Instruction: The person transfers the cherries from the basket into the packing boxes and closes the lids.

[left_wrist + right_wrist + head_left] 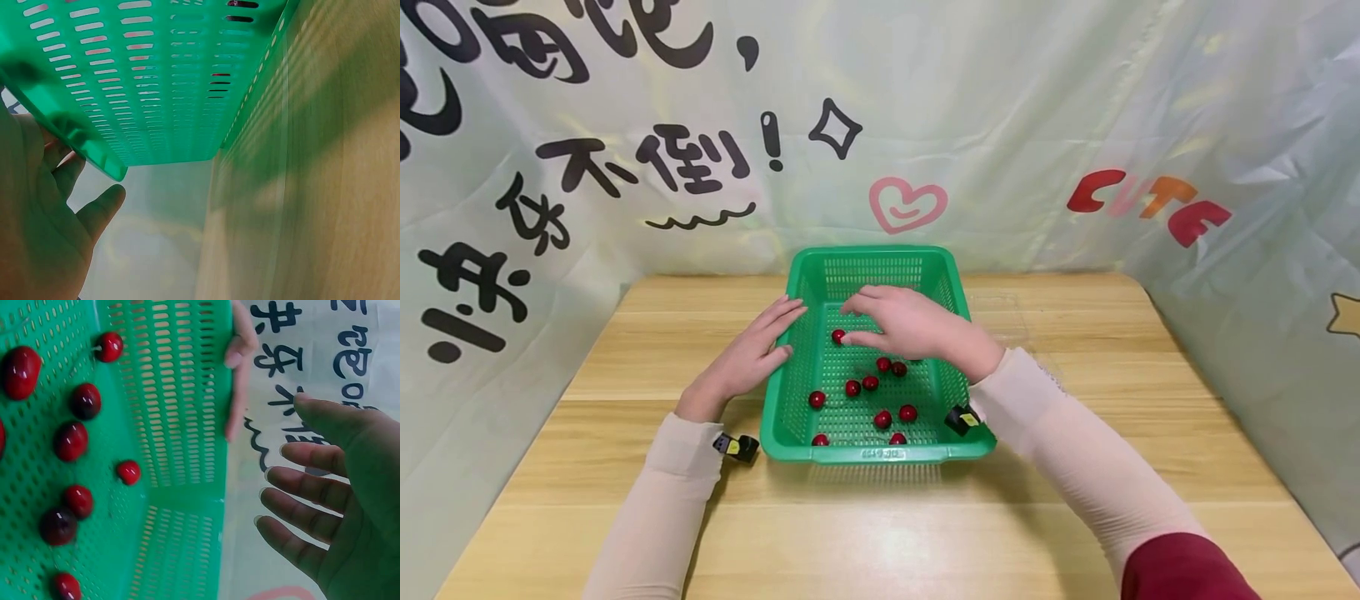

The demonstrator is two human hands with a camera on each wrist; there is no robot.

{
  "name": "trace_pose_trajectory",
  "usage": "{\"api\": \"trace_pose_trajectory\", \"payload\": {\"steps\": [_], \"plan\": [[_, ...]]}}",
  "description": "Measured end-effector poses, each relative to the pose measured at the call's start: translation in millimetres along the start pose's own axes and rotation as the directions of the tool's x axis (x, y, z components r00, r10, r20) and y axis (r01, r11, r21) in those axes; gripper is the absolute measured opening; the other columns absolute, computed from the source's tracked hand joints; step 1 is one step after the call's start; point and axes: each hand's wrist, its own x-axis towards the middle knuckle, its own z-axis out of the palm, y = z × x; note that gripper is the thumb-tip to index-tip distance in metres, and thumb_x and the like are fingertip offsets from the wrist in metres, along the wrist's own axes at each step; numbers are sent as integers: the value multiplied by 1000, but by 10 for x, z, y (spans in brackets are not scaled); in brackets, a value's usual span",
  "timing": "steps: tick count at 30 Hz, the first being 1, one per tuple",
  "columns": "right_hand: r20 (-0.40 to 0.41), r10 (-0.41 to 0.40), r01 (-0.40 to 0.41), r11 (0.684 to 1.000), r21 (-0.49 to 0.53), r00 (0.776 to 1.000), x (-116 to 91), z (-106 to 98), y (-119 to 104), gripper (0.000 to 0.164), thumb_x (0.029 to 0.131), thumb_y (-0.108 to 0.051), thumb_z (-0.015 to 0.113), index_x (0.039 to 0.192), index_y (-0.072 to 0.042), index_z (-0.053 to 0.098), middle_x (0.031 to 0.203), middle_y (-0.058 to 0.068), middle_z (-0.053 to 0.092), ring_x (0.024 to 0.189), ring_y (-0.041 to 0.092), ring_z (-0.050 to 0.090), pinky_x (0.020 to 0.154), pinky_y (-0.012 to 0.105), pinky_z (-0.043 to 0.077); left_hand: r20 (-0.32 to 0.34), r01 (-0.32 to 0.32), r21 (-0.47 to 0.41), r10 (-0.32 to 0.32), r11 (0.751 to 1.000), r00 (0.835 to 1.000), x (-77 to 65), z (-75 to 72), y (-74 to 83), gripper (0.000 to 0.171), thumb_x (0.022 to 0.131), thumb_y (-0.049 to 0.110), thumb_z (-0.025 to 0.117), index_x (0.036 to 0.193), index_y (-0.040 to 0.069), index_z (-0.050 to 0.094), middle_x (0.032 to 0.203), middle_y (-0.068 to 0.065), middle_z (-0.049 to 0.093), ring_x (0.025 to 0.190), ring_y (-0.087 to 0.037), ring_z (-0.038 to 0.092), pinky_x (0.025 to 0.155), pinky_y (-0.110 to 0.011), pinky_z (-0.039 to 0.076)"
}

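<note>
Several dark red cherries [70, 441], some with thin stems, lie scattered on the floor of a green perforated plastic basket [880, 454]. My left hand [752, 350] rests on the basket's left rim, its fingers extended over the edge. In the left wrist view that hand [50, 206] lies along the outer side of the rim. Above the inside of the basket hovers my right hand [902, 321], fingers spread and slightly bent. The right wrist view shows nothing between its fingers [306, 487]. One cherry [838, 336] appears right by its thumb tip in the head view.
The basket stands on a light wooden table [880, 533]. Right of it lies a clear plastic container [1003, 312], partly behind the right forearm. A pale printed cloth [1000, 125] hangs behind and along both sides of the table.
</note>
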Motion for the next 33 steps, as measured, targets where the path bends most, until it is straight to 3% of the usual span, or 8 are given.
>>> {"api": "trace_pose_trajectory", "payload": {"steps": [5, 11, 26, 33], "plan": [[43, -29, 30, 999, -13, 999, 73, 124, -53, 47, 96, -46, 57, 131, -14, 60, 121, 0, 61, 108, 15, 58, 96, 32, 47, 5, 7, -6, -7, 1000, 1000, 0, 2, 13, 59, 95, 14, 49, 152, 7, 35, 159, -8, 26, 149, -27, 8, 114, -57, 19], [76, -51, 54, 998, -36, 996, 183, 212, -89, 44, 97, -41, 59, 130, -12, 61, 119, 0, 62, 107, 15, 58, 96, 31, 47, 8, 0, -8, 0, 1000, 1000, 2, 3, 12, 59, 96, 15, 48, 152, 7, 34, 159, -8, 26, 148, -31, 9, 114, -57, 18], [134, 37, -20, 992, -127, 990, 455, 514, 66, 50, 97, -40, 59, 138, -13, 53, 131, 5, 56, 123, 22, 53, 105, 36, 41, 11, -15, 0, 15, 1000, 1000, 35, -9, 11, 59, 96, 14, 49, 152, 6, 34, 158, -10, 26, 148, -35, 10, 113, -59, 21], [183, 59, -26, 983, -179, 981, 531, 632, 122, 52, 97, -38, 58, 141, -11, 51, 131, 6, 54, 124, 24, 51, 105, 37, 41, 15, 7, -1, -7, 1000, 1000, 12, -9, 1, 58, 96, 15, 49, 152, 7, 34, 159, -10, 26, 149, -31, 9, 113, -60, 21]]}}
